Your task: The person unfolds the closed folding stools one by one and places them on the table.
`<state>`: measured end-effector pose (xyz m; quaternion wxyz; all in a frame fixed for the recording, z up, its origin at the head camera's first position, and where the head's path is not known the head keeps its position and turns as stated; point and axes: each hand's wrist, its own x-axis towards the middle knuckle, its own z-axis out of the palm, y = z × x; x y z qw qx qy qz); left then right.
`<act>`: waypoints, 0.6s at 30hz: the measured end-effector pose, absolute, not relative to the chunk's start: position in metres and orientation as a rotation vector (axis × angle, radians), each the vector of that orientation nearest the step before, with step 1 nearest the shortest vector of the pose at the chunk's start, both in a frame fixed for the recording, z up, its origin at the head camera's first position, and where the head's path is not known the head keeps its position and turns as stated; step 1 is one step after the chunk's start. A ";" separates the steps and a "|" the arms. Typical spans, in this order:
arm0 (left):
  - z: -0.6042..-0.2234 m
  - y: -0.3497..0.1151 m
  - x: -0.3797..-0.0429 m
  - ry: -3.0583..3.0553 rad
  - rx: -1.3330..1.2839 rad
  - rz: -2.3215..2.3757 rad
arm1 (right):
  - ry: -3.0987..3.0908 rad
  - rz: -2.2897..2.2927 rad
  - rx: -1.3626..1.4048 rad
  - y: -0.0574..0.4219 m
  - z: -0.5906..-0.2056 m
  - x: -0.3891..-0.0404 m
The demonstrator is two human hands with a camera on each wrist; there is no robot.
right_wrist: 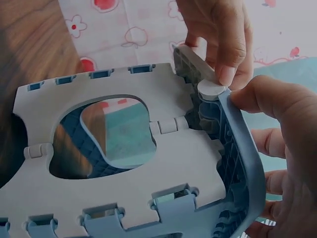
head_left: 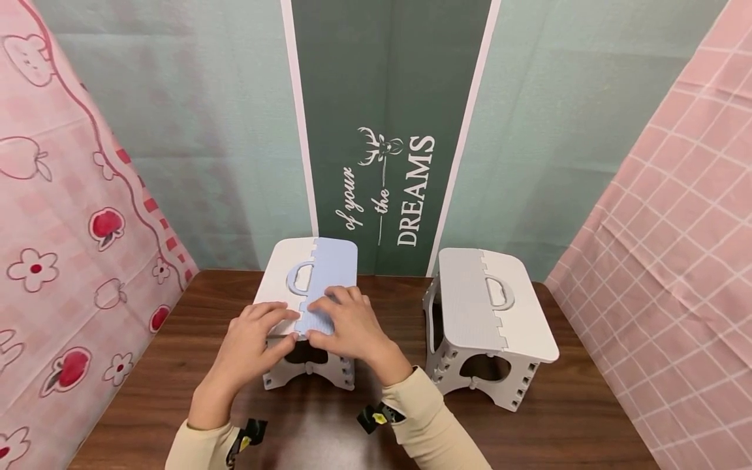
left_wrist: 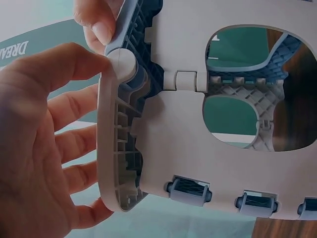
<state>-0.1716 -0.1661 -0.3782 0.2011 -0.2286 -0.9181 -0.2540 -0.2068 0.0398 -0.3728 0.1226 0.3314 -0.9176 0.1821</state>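
Unfolded on the table, a folding step stool [head_left: 337,261] has a top that is half white and half light blue, with a curved blue handle [head_left: 292,281] at its middle seam. My left hand [head_left: 249,339] rests on the white half, its fingers spread over the top. On the blue half lies my right hand [head_left: 352,326], fingers slightly bent. Both thumbs touch the front edge near the round white hinge end [left_wrist: 123,64], one on each side of it. Below the top, the white leg panel [right_wrist: 109,183] with its oval opening stands upright.
To the right stands a second folding stool [head_left: 470,300], grey and white, unfolded and upright. Both stools are on a dark wooden table [head_left: 388,444]. Behind it hangs a green cloth [head_left: 388,65]; pink patterned cloths [head_left: 76,261] hang at both sides.
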 end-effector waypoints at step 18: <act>-0.337 -0.152 -0.188 -2.679 -0.726 -0.631 | -2.855 0.446 0.776 0.101 -0.334 -0.205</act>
